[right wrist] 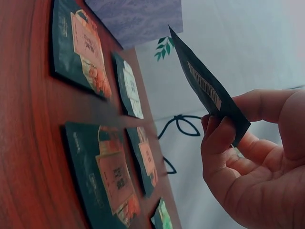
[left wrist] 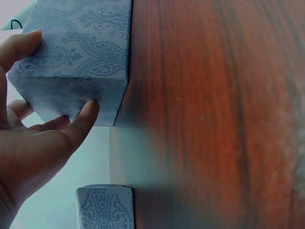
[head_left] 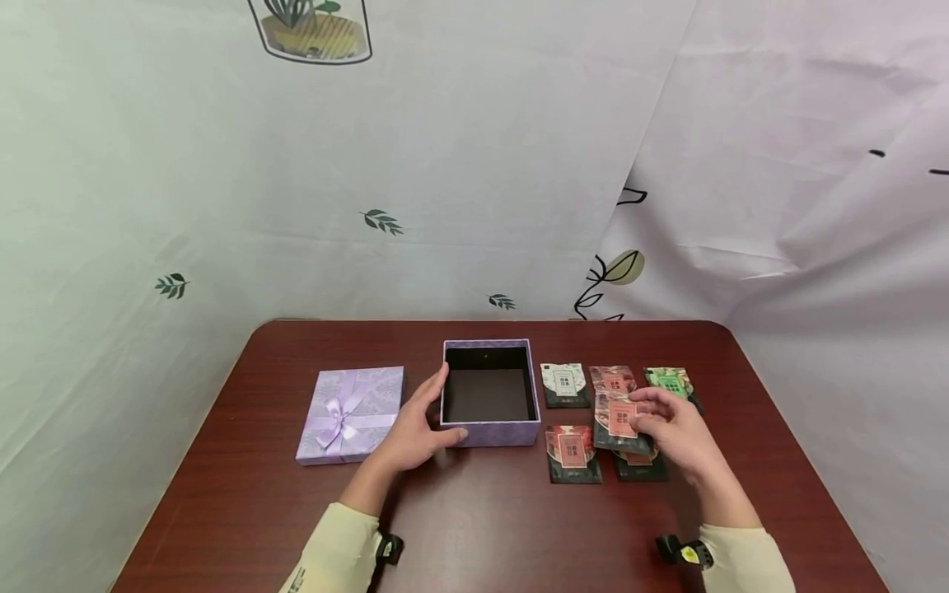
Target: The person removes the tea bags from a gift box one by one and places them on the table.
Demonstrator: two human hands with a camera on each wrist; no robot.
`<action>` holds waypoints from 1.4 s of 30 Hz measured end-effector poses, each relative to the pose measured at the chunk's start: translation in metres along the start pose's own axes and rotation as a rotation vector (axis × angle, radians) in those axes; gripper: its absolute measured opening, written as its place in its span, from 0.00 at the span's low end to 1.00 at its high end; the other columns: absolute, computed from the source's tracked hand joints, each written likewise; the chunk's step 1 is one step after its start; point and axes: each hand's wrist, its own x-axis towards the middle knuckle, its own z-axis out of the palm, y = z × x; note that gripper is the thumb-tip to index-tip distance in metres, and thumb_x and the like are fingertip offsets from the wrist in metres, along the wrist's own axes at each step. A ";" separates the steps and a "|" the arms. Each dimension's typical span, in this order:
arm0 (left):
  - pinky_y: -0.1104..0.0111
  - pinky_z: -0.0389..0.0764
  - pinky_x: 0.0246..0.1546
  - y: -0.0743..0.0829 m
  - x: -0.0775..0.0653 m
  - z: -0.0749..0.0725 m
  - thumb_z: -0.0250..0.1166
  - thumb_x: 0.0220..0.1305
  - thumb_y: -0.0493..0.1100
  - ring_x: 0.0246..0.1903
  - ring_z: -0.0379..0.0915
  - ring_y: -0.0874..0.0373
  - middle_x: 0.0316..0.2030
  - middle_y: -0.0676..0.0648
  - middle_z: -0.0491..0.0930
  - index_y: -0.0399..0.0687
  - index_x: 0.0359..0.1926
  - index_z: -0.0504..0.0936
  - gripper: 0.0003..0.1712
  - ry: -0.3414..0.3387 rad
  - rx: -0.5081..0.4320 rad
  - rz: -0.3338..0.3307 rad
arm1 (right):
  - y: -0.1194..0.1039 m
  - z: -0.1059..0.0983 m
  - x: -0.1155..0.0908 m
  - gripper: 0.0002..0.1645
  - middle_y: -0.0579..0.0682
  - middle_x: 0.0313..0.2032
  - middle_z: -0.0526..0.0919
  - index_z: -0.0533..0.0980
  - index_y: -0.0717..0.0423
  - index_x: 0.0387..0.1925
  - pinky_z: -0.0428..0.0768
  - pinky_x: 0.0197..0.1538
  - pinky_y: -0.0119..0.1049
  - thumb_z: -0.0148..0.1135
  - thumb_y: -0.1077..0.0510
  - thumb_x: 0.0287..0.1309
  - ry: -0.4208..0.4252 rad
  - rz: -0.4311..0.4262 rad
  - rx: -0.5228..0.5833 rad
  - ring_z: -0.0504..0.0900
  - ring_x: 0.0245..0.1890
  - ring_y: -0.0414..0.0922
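Observation:
My left hand [head_left: 415, 428] holds the near left corner of an open purple patterned box [head_left: 504, 434], thumb on its front and fingers along its left side. The dark inside of the box shows nothing in it. In my right hand [head_left: 678, 427] I pinch a flat black-and-red sachet [head_left: 619, 420] by its right edge, raised above others on the table. A barcode shows on the back of this sachet [right wrist: 202, 83] in the right wrist view. Beneath it lie a red sachet [head_left: 612, 377] and a partly covered dark one [head_left: 641, 469].
A purple lid [head_left: 352, 412] with a ribbon bow lies left of the box. A white sachet [head_left: 565, 383], another red sachet [head_left: 572, 453] and a green one [head_left: 670, 379] lie on the brown table [head_left: 504, 519]. A pale printed curtain [head_left: 460, 165] hangs behind.

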 end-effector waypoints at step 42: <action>0.48 0.59 0.66 -0.001 0.000 0.000 0.77 0.54 0.43 0.73 0.49 0.49 0.76 0.47 0.52 0.60 0.80 0.49 0.60 -0.005 -0.004 -0.009 | 0.036 -0.029 -0.019 0.21 0.59 0.42 0.83 0.73 0.68 0.58 0.79 0.36 0.35 0.59 0.69 0.65 0.084 0.070 -0.066 0.79 0.34 0.42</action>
